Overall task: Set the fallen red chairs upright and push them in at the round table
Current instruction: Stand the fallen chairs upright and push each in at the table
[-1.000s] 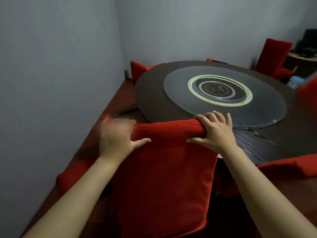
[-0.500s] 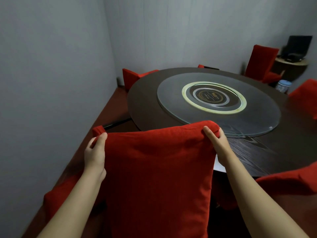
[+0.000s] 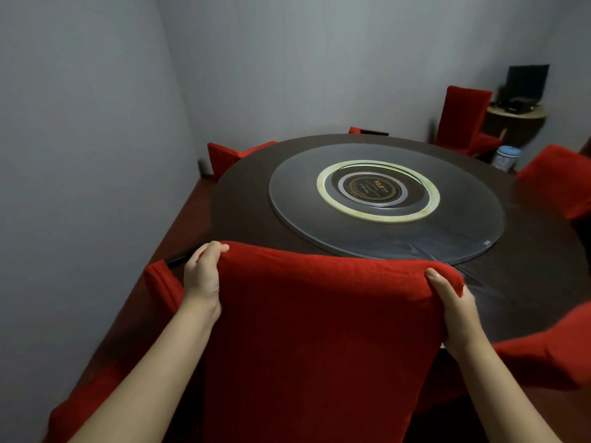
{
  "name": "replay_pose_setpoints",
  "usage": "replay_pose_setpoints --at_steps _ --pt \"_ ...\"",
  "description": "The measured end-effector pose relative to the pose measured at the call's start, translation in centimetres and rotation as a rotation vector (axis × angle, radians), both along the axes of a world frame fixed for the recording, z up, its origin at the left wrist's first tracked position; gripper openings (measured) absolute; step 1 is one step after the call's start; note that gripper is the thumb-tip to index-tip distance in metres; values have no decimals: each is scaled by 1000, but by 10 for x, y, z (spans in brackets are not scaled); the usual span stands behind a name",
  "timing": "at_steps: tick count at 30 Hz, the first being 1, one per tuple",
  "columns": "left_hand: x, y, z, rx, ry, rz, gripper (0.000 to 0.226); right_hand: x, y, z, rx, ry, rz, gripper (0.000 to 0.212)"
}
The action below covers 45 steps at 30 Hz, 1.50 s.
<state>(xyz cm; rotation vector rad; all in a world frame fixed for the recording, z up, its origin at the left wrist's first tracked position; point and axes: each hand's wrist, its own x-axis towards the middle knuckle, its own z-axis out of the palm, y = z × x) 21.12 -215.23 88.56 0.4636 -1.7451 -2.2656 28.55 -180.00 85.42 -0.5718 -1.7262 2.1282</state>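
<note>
A red fabric-covered chair (image 3: 319,340) stands upright right in front of me, its back against the near edge of the dark round table (image 3: 243,199). My left hand (image 3: 203,276) grips the top left corner of the chair back. My right hand (image 3: 454,310) grips its top right corner, fingers hidden behind the fabric. Another red chair (image 3: 160,289) lies low at the left between the table and the wall. Part of a further red chair (image 3: 543,353) shows low at the right.
A glass turntable (image 3: 383,199) sits on the table. More red chairs stand round it: far left (image 3: 224,158), far right (image 3: 463,119) and right edge (image 3: 556,180). A grey wall runs close on the left. A small shelf (image 3: 518,113) and a jar (image 3: 507,158) are in the far right corner.
Both hands slid from the top edge of the chair back out to its two upper corners. The chair back now stands taller and closer to the table.
</note>
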Motion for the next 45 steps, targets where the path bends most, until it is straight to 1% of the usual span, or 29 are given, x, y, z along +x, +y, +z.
replay_pose_setpoints --at_steps 4,7,9,13,15,18,19,22,24,30,33,35,38,40,42,43,44,45 --pt "-21 19 2 -6 -26 -51 10 -4 12 3 -2 8 -86 29" --pt "-33 19 1 20 -53 -47 11 -7 10 3 25 12 -126 26" --pt "-40 15 0 41 -86 -31 12 -11 4 3 35 31 -149 23" --pt "-62 8 -1 76 -165 25 9 -27 -10 5 68 65 -193 10" --pt "-76 7 -1 111 -189 27 11 -42 -14 7 84 75 -239 8" --pt "-93 9 -1 135 -221 12 13 -63 -15 12 39 48 -340 3" --pt "-99 11 1 128 -225 5 13 -69 -13 13 14 39 -379 3" --pt "-112 14 9 108 -218 -26 15 -78 -10 15 -35 28 -458 12" --pt "-118 17 13 105 -205 -70 18 -79 -7 16 -53 29 -496 15" --pt "-129 11 6 129 -213 -132 19 -77 -19 3 -63 34 -522 12" --pt "-134 1 -1 152 -215 -134 16 -79 -31 3 -64 61 -488 9" --pt "-137 -9 -4 157 -209 -134 16 -80 -39 4 -38 56 -460 12" --pt "-140 -27 -11 169 -205 -105 14 -76 -57 6 71 42 -364 16" --pt "-142 -37 -16 186 -190 -97 13 -72 -66 7 207 20 -312 24" --pt "-143 -40 -19 206 -167 -101 13 -67 -68 11 393 -24 -329 33" --pt "-144 -40 -19 206 -160 -99 13 -65 -69 15 548 -48 -353 38" --pt "-143 -40 -20 193 -155 -94 13 -62 -70 21 768 -64 -360 45" --pt "-142 -40 -20 164 -146 -94 14 -60 -73 29 1048 -60 -314 53"
